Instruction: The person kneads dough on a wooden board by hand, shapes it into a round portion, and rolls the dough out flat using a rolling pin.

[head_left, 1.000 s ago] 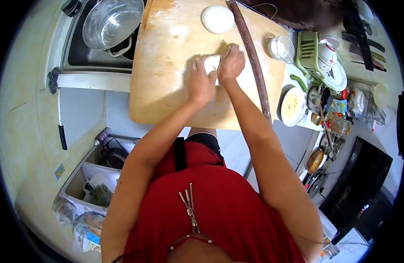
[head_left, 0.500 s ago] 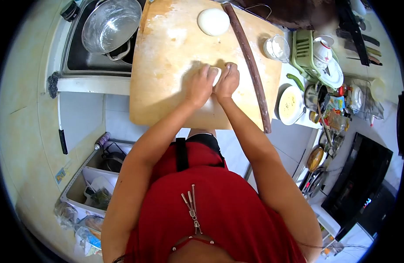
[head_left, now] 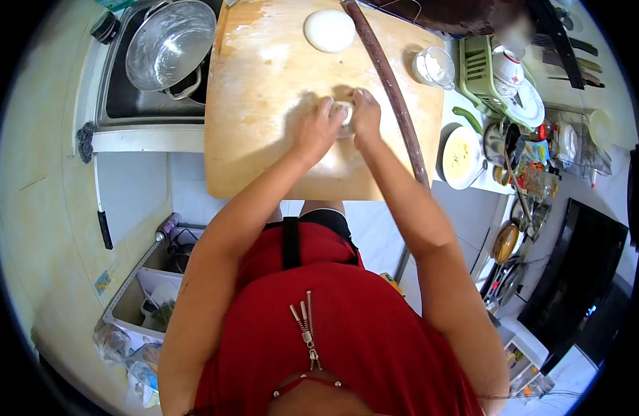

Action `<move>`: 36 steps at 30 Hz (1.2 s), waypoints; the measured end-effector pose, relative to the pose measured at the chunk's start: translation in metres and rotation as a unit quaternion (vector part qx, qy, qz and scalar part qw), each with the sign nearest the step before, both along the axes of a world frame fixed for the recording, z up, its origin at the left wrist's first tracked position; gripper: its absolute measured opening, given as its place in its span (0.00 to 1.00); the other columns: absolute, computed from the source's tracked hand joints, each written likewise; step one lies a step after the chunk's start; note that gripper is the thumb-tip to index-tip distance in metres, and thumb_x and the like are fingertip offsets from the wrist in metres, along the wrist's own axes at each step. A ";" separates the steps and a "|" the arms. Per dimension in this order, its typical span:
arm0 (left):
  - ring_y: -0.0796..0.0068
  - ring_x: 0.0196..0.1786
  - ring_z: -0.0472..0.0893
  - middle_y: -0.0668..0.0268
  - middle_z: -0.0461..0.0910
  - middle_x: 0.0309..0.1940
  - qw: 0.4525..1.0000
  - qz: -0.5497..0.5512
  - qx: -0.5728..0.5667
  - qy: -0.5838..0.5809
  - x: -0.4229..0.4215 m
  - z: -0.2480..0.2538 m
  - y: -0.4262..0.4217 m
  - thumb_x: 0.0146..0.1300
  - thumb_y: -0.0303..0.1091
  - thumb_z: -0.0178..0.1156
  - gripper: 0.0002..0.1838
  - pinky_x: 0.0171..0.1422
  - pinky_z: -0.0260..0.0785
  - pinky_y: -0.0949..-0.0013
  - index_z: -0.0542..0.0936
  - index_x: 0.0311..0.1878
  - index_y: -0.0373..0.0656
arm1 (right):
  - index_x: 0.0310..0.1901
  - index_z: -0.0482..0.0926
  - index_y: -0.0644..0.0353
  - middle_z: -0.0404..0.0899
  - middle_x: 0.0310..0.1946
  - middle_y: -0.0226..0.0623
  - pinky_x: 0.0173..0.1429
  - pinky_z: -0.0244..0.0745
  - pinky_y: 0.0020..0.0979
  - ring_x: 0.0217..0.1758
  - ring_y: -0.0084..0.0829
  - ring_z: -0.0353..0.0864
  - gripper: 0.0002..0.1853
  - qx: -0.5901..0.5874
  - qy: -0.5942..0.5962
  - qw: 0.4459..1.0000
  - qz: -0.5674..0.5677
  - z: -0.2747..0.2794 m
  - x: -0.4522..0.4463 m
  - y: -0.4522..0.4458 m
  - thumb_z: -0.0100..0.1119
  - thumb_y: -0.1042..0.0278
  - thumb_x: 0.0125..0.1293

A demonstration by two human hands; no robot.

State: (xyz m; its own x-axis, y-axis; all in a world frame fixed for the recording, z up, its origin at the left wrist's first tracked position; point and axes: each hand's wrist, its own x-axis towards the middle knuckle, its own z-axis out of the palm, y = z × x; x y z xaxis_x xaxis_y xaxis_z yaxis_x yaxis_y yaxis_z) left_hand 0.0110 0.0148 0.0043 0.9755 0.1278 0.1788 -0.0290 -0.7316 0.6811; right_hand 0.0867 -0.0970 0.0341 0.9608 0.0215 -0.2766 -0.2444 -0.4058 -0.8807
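Note:
On a floured wooden board (head_left: 264,159), a small piece of white dough (head_left: 344,113) lies between my two hands. My left hand (head_left: 318,130) curls its fingers against the dough's left side. My right hand (head_left: 366,116) is closed in against its right side, and the fingers partly hide the piece. A round, smooth ball of dough (head_left: 330,30) sits farther up the board. Right of my hands lies a long dark rolling pin (head_left: 392,90). Beyond the pin stands a glass cup (head_left: 432,68) with white contents.
A metal pot (head_left: 170,48) stands in the sink (head_left: 139,111) at the left. Right of the board are a bowl of yellow food (head_left: 461,158), a green pepper (head_left: 467,119) and a green dish rack (head_left: 476,69). Knives hang at the upper right.
My hands came together around the dough, then parted slightly, showing more of it between them. The whole view has shifted a little, moving the board's contents left in the picture.

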 end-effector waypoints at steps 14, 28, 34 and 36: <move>0.40 0.55 0.79 0.46 0.76 0.59 0.979 0.165 -0.112 0.030 0.020 0.007 -0.005 0.58 0.30 0.68 0.27 0.61 0.72 0.49 0.73 0.61 0.34 | 0.45 0.83 0.60 0.87 0.39 0.51 0.54 0.76 0.46 0.47 0.52 0.84 0.18 -0.054 -0.016 0.998 0.033 -0.033 0.053 0.027 0.48 0.56 0.77; 0.41 0.61 0.76 0.42 0.74 0.60 0.978 0.154 -0.130 0.053 0.020 0.000 -0.013 0.65 0.30 0.64 0.27 0.64 0.70 0.49 0.71 0.66 0.35 | 0.37 0.80 0.63 0.84 0.36 0.48 0.53 0.76 0.40 0.45 0.47 0.82 0.13 -0.275 -0.178 0.945 0.018 -0.015 0.052 0.031 0.51 0.64 0.74; 0.43 0.47 0.83 0.46 0.76 0.56 0.987 -0.044 0.145 -0.057 0.010 -0.005 0.001 0.64 0.28 0.63 0.22 0.51 0.78 0.49 0.74 0.61 0.38 | 0.41 0.83 0.59 0.86 0.38 0.47 0.54 0.73 0.45 0.46 0.51 0.81 0.15 0.040 -0.050 0.995 -0.079 -0.011 0.000 0.003 0.46 0.62 0.76; 0.42 0.55 0.80 0.47 0.74 0.60 0.981 -0.077 0.166 -0.062 0.003 -0.015 0.001 0.65 0.29 0.63 0.23 0.58 0.74 0.47 0.73 0.63 0.40 | 0.39 0.82 0.59 0.84 0.37 0.45 0.52 0.72 0.47 0.45 0.49 0.80 0.12 -0.156 -0.146 0.975 -0.069 -0.013 -0.012 -0.001 0.50 0.64 0.74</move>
State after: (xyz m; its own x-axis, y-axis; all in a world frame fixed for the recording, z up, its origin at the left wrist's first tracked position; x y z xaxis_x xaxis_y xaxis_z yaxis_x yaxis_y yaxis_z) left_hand 0.0144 0.0157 -0.0107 0.9467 -0.1040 0.3050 -0.2239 -0.8930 0.3904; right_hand 0.0742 -0.0976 0.0212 0.9872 -0.1555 0.0365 -0.0736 -0.6454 -0.7603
